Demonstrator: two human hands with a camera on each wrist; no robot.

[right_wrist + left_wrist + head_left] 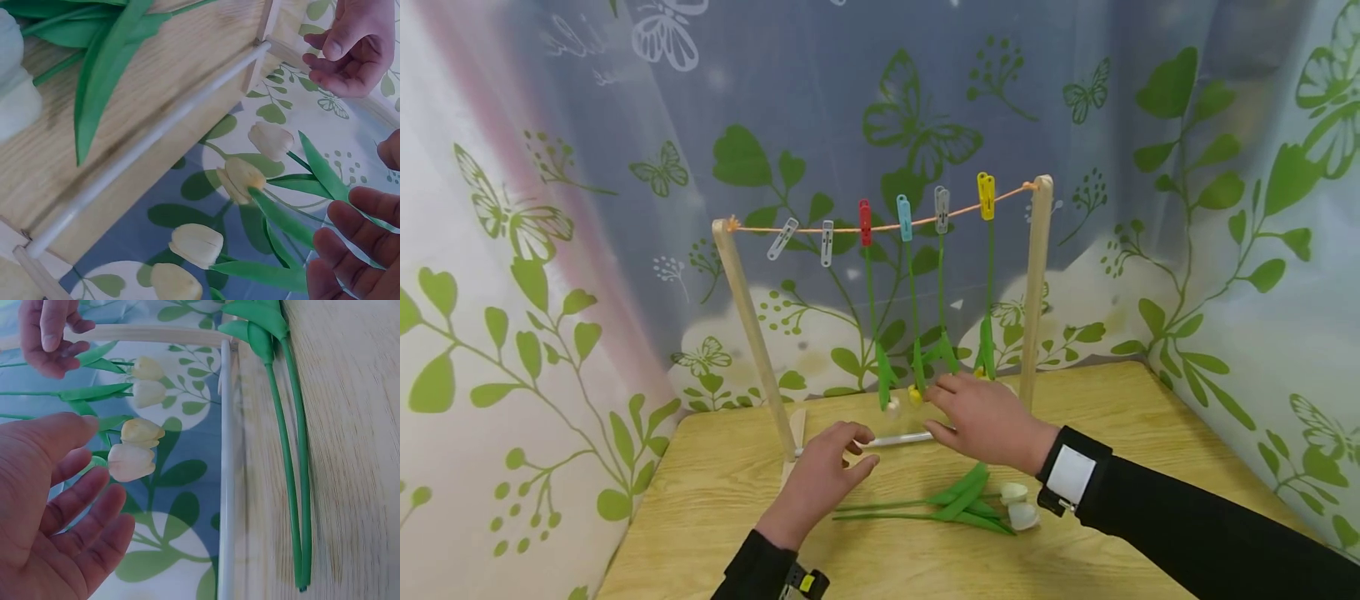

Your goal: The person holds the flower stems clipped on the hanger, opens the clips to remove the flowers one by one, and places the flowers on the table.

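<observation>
My left hand [822,477] hovers over the table in front of the rack, its fingers loosely bent and nothing in them. My right hand [988,419] is raised near the hanging blooms, also holding nothing; whether it touches them is unclear in the head view. Several artificial tulips hang head down from the orange cord [886,228], among them a pinkish-white tulip [131,462] and a yellow tulip [142,432]. A red clothespin [865,223], a blue clothespin [904,218], a grey clothespin [942,210] and a yellow clothespin [987,197] grip their stems.
Two white tulips [1021,515] lie on the wooden table [700,517] before the rack. Wooden posts [1037,283] hold the cord, with a pale crossbar [901,438] low between them. Two pale clothespins [827,243] at the left carry no flower. A patterned curtain [820,100] hangs behind.
</observation>
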